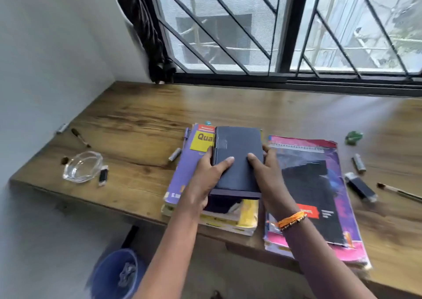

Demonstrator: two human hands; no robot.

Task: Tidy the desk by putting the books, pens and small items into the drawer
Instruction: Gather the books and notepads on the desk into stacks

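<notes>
Atop the stacked paperbacks (182,173), left hand (211,173) and right hand (266,168) grip a dark hardcover (237,159).

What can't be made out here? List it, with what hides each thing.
- Drawer: not seen in the head view.
- Purple book: title cut short by the dark notebook and left hand.
- Right hand: fingers partly behind the notebook's edge.
- Pen: cut off by the right edge.
- Bin contents: blurred.

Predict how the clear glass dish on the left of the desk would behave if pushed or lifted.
The glass dish looks thick-walled, so probably heavy for its size and breakable. Its smooth surface may slide easily on the desk. Low and wide, it seems unlikely to tip.
</notes>
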